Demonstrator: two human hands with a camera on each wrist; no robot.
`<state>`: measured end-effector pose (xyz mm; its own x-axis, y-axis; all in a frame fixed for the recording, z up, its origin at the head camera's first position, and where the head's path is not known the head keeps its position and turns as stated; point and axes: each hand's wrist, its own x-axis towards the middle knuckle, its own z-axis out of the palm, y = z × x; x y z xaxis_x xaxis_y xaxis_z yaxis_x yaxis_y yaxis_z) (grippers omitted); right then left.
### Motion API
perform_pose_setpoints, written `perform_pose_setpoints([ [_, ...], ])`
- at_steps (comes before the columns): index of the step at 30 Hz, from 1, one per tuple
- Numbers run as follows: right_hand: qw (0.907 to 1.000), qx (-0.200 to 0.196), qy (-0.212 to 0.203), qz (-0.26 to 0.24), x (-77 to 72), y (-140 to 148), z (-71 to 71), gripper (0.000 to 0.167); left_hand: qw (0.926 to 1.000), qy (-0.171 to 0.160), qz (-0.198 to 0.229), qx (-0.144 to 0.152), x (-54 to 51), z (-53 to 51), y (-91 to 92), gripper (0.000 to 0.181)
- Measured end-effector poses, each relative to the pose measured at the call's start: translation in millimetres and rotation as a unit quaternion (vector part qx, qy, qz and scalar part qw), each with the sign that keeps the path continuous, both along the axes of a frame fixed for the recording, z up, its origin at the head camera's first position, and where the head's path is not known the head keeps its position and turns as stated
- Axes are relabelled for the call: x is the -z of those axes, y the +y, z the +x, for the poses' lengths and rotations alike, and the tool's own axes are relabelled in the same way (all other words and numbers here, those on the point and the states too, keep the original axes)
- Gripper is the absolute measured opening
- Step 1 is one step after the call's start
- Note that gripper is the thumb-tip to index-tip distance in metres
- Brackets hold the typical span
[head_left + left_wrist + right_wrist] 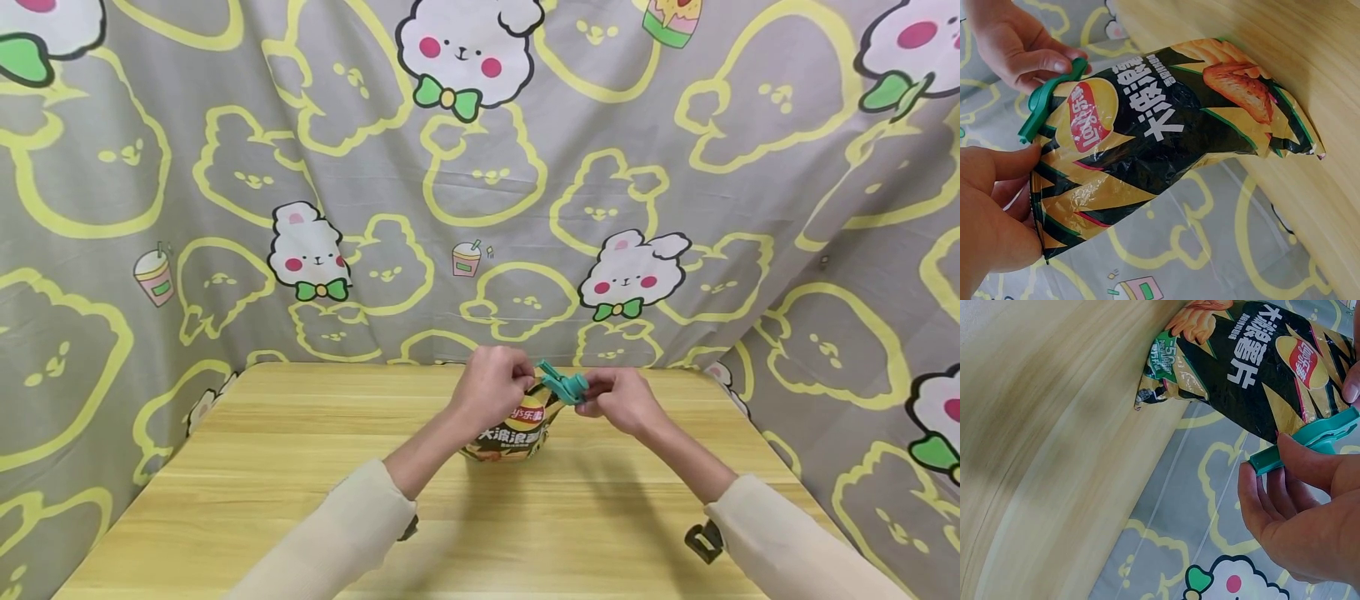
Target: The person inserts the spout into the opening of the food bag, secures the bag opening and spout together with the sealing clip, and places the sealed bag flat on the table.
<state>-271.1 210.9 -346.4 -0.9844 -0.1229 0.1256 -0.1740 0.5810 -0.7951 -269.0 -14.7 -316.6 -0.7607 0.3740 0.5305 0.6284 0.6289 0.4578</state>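
Observation:
A black and yellow chip bag (512, 435) stands on the wooden table, its top edge held up. My left hand (491, 390) pinches one corner of that edge between thumb and fingers, seen closely in the left wrist view (997, 215). A green sealing clip (564, 385) lies at the other part of the bag's top edge. My right hand (621, 400) grips the clip; in the right wrist view the thumb and fingers of this hand (1310, 506) hold one end of the clip (1310, 439). Whether the clip is closed over the bag, I cannot tell.
The wooden table (300, 492) extends around the bag on all sides. A grey curtain (495, 167) with yellow outlines and white cartoon figures hangs behind the table and along both sides. Dark straps show at both wrists.

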Motion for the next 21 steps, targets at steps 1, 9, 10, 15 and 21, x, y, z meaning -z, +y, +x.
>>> perform_pose_setpoints([
  [1, 1.0000, -0.001, 0.001, 0.001, 0.0, 0.1, 0.0, 0.027, 1.0000, 0.001, 0.000, 0.000, -0.4, 0.3, -0.1, 0.011],
  [9, 0.9999, -0.001, 0.007, 0.012, -0.6, 0.2, -0.1, 0.023, 1.0000, 0.004, -0.005, -0.003, -1.2, 0.4, -0.9, 0.011],
  [10, 0.9999, 0.000, 0.009, 0.012, -0.5, 0.0, -0.2, 0.023, 1.0000, 0.003, -0.006, -0.003, -1.0, 0.2, -1.0, 0.011],
  [15, 0.9999, 0.001, 0.012, 0.012, 0.6, -1.4, -0.7, 0.020, 0.9999, 0.006, -0.008, -0.003, -0.6, -0.5, -1.5, 0.012],
  [21, 0.9992, 0.011, 0.027, 0.028, 2.6, -3.7, -0.7, 0.015, 1.0000, 0.006, -0.008, 0.002, -0.9, -0.8, -1.7, 0.011],
])
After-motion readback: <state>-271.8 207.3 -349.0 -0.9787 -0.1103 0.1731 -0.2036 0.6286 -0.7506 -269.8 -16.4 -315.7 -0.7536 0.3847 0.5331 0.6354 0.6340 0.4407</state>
